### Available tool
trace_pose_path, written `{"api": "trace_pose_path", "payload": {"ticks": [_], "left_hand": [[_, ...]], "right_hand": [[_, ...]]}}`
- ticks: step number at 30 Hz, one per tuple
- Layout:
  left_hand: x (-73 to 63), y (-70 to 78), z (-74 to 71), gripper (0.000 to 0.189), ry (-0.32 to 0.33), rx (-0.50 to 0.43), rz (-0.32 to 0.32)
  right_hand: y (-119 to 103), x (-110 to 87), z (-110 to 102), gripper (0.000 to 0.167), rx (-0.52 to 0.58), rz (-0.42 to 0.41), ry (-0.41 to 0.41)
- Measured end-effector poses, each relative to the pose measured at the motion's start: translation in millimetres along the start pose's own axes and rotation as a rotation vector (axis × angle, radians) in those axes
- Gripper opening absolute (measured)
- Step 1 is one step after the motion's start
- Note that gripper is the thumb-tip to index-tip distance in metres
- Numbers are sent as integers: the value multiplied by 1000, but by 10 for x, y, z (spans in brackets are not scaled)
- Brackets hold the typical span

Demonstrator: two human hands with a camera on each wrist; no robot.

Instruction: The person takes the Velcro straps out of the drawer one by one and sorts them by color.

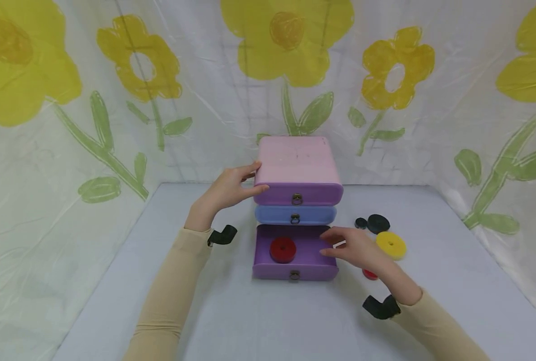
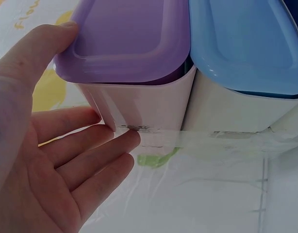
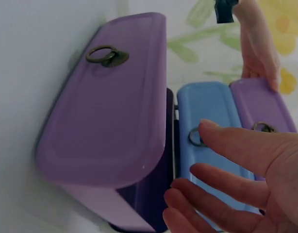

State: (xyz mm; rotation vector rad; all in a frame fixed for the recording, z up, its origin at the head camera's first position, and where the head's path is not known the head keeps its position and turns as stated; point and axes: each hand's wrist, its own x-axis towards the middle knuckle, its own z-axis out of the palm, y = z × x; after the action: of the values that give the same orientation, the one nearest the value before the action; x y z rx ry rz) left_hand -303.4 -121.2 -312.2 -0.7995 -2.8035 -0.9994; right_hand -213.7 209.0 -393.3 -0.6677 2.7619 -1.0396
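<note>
A small chest of drawers (image 1: pixel 297 160) with a pink top stands upright on the table. Its top purple drawer (image 1: pixel 277 194) and middle blue drawer (image 1: pixel 268 215) are closed or nearly so; the bottom purple drawer (image 1: pixel 268 272) is pulled out. Inside it sits a red disc (image 1: pixel 283 250), with a small hole at its middle. My left hand (image 1: pixel 225 190) rests against the chest's upper left side, thumb on the purple drawer front's edge. Over the pulled-out drawer's right side hovers my right hand (image 1: pixel 355 245), fingers loosely bent, nothing held.
Right of the chest lie a small black disc (image 1: pixel 360 223), a larger black disc (image 1: pixel 378 224) and a yellow disc (image 1: pixel 390 245). Another red piece (image 1: pixel 370 275) is partly hidden beneath the right hand. A flower-printed curtain (image 1: pixel 223 125) hangs behind the table (image 1: pixel 259 321).
</note>
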Motion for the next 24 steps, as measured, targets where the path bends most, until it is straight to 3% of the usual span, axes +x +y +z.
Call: {"api": "trace_pose_path", "payload": {"ticks": [12,18,24], "left_hand": [[-12,2,-6,80,8,6,-1],[-10,3,-8,81,2,5,-4],[-15,14,-7,82,0,0,-8]], "right_hand": [[-110,280,240,40,-24,-33,-31],[-74,418,383,38,-22,-86,-37],[-47,530,495,39,-42,-80,-43]]}}
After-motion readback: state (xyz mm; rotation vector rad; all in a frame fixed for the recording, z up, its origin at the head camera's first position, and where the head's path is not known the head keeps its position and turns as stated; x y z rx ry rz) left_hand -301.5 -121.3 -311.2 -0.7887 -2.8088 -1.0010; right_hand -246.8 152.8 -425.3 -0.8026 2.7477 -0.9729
